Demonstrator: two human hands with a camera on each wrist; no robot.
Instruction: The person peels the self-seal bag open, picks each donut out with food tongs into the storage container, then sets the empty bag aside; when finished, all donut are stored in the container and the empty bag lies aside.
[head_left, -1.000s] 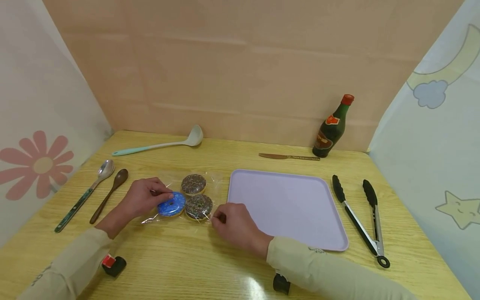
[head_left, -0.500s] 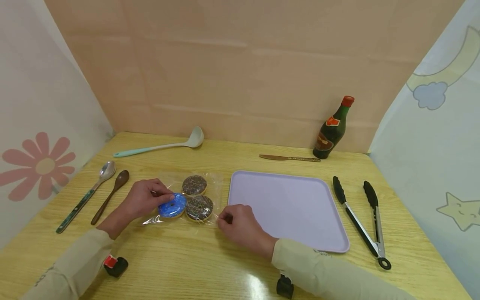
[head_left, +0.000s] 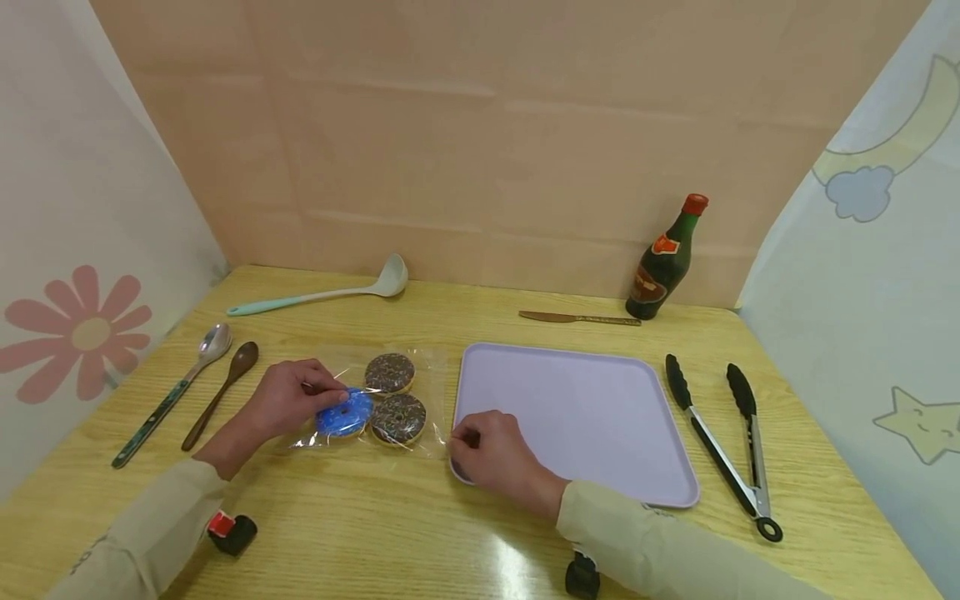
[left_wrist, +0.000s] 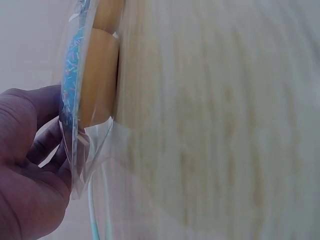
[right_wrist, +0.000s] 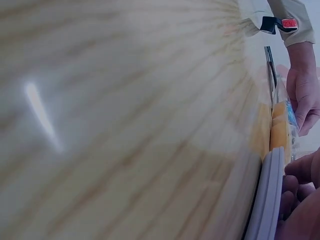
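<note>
A clear plastic bag [head_left: 433, 375] lies on the table with a blue-iced donut [head_left: 347, 416] and two chocolate donuts [head_left: 389, 373] inside it. My left hand [head_left: 291, 395] grips the bag's left side, its thumb over the blue donut. In the left wrist view, fingers [left_wrist: 45, 142] reach behind the film near the sprinkled blue icing [left_wrist: 73, 75]. At the bag's lower right edge my right hand [head_left: 497, 454] has thumb and forefinger together, apparently pinching the thin film; the exact contact is hard to see. That hand is over the near left corner of the lilac tray [head_left: 570, 417].
Left of the bag lie a metal spoon [head_left: 174, 392] and a wooden spoon [head_left: 221, 396]. A ladle [head_left: 337, 292] and a knife [head_left: 577, 317] lie farther back, near a green bottle [head_left: 662, 262]. Spread tongs [head_left: 723, 450] lie right of the tray.
My right hand has moved steadily right, from beside the lower chocolate donut to the tray's near left corner. My left hand keeps its hold and the donuts stay almost in place.
</note>
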